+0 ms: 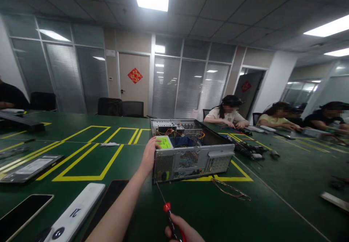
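An open computer case (200,151) lies on its side on the green table, its metal back panel towards me. Inside its near left corner sits a power supply with a bright yellow-green label (164,142). My left hand (150,154) grips that corner, the fingertips over the top edge beside the label. Low in front, my right hand (185,230) is closed around a screwdriver (170,216) with a red and black handle. Its thin shaft points up and left, the tip close to the case's lower left corner; whether it touches cannot be made out.
Left of my arm lie a white device marked 21 (75,213), a phone (25,213) and a hard drive (31,167). Right of the case are a loose cable (231,191) and dark parts (249,149). Yellow tape (77,178) marks the table. Several people sit around it.
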A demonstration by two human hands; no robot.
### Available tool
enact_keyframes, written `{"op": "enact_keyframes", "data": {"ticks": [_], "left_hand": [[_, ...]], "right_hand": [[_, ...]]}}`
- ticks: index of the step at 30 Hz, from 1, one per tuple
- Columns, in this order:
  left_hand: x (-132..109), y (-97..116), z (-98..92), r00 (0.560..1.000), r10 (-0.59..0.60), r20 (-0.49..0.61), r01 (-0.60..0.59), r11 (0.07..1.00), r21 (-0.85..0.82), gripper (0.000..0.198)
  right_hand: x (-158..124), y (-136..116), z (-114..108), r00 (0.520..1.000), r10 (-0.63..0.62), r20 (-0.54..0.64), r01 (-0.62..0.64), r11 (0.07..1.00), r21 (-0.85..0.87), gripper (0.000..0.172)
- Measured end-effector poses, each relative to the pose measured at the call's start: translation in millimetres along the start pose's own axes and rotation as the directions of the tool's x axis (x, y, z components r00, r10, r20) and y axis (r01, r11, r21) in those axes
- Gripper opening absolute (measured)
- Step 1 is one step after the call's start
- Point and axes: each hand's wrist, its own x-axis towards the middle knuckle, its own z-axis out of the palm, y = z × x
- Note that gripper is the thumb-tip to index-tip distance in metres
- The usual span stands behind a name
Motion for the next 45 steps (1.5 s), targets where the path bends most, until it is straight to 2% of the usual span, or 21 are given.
{"op": "enact_keyframes", "data": {"ticks": [4, 11, 16, 18, 21, 23, 26, 28, 32, 45], "left_hand": [[0, 1, -0.2, 1.0, -0.018, 0.002, 0.018, 1.0, 0.003, 0.045], [1, 2, 1.5, 1.0, -0.01, -0.007, 0.01, 1.0, 0.0, 0.047], [0, 5, 1.3, 1.0, -0.021, 0.005, 0.021, 1.0, 0.012, 0.046], [0, 5, 1.4, 1.0, -0.017, 0.005, 0.017, 1.0, 0.015, 0.045], [0, 4, 1.7, 1.0, -0.015, 0.003, 0.015, 1.0, 0.027, 0.045], [1, 3, 2.0, 1.0, -0.008, 0.002, 0.008, 1.0, 0.029, 0.045], [1, 2, 2.3, 1.0, 0.01, 0.004, -0.01, 1.0, 0.024, 0.046], [1, 2, 2.4, 1.0, 0.019, 0.004, -0.02, 1.0, 0.02, 0.046], [1, 4, 2.5, 1.0, 0.026, 0.0, -0.026, 1.0, 0.015, 0.047], [1, 4, 2.2, 1.0, 0.005, 0.012, -0.006, 1.0, 0.017, 0.049]], "right_hand": [[1, 1, 2, 1.0, -0.01, 0.018, 0.01, 1.0, 0.02, 0.032], [-5, 0, 12, 0.996, 0.073, -0.043, -0.075, 0.997, -0.024, 0.053], [-12, -3, 8, 0.999, 0.03, -0.022, -0.029, 0.999, 0.035, 0.029], [-13, -2, 8, 1.0, 0.023, -0.018, -0.022, 0.999, 0.025, 0.026], [-14, 0, 11, 1.0, 0.003, 0.023, -0.002, 0.998, -0.058, 0.028], [-17, -1, 14, 0.995, -0.057, 0.081, 0.065, 0.992, -0.109, 0.032], [-26, -8, 24, 0.971, -0.192, 0.144, 0.206, 0.974, -0.091, 0.043], [-34, -16, 30, 0.963, -0.225, 0.15, 0.238, 0.968, -0.079, 0.048], [-43, -25, 37, 0.964, -0.211, 0.164, 0.226, 0.971, -0.08, 0.048], [-41, -27, 36, 0.975, -0.187, 0.122, 0.196, 0.979, -0.061, 0.041]]}}
